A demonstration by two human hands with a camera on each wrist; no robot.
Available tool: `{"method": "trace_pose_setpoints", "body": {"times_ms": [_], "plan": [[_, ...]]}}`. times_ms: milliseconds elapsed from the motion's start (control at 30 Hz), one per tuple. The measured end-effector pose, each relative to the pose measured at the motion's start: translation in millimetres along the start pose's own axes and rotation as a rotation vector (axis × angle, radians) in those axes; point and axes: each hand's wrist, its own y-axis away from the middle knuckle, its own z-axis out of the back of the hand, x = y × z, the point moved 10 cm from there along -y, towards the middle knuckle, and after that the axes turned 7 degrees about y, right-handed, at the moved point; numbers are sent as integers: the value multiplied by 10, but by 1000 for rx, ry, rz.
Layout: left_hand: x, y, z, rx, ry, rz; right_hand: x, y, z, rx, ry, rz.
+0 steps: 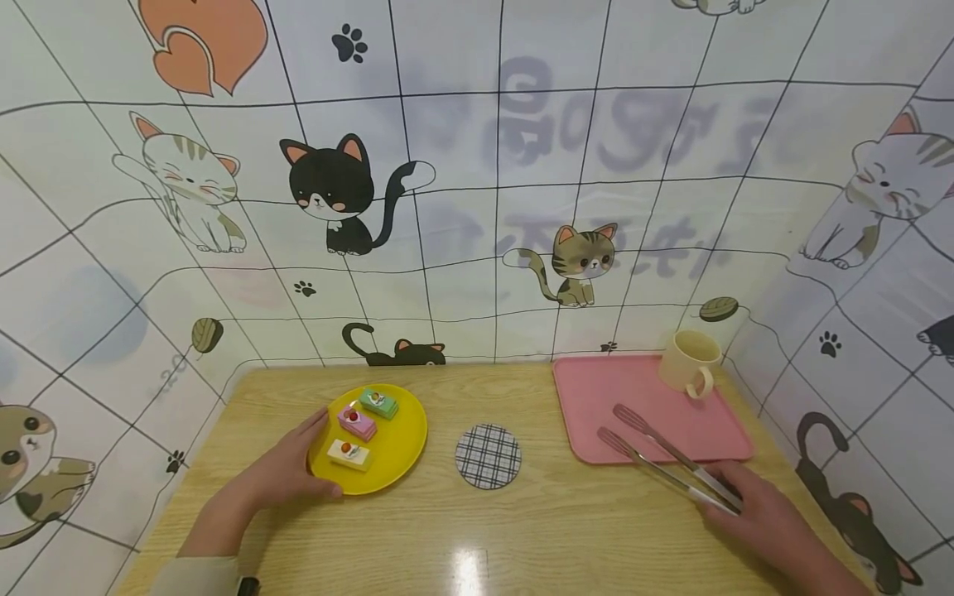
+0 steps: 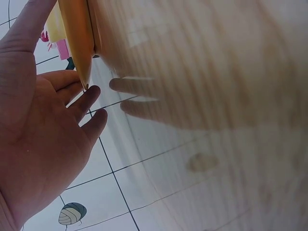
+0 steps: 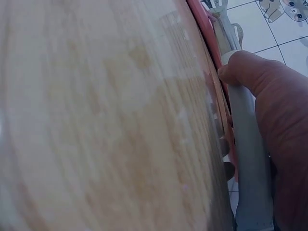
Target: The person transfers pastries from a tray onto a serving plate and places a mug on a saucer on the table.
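At the left, a round yellow plate (image 1: 402,451) carries three small toy cake slices: a green one (image 1: 378,403), a pink one (image 1: 357,422) and a cream one (image 1: 349,454). My left hand (image 1: 286,463) holds the plate's left side, fingers along the far rim and thumb at the near rim. In the left wrist view, some fingers of the left hand (image 2: 53,115) are spread beside the rim. My right hand (image 1: 760,517) grips metal tongs (image 1: 681,458) by their handles. Their slotted tips stand apart over a pink tray (image 1: 604,397). In the right wrist view, the thumb presses along one handle (image 3: 248,139).
A cream mug (image 1: 689,362) stands on the tray's far right corner, handle toward me. A round checked coaster (image 1: 488,456) lies mid-table between plate and tray. Cat-patterned cloth walls (image 1: 462,207) enclose the wooden table (image 1: 417,538) at the back and both sides.
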Motion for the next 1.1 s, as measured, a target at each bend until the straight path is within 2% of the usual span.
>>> {"method": "trace_pose_setpoints", "body": {"times_ms": [600, 800, 867, 1000, 1100], "plan": [[9, -9, -6, 3, -4, -1, 4, -29, 11, 28, 4, 5], [15, -10, -12, 5, -4, 4, -4, -55, 113, -71, -52, 76], [21, -11, -15, 7, -4, 8, 1, -84, 181, -96, -61, 75], [19, -9, -14, 8, -4, 12, -4, -185, 316, -104, -43, -14], [5, -1, -8, 6, -3, 8, -3, -288, 406, -139, -34, -70]]}}
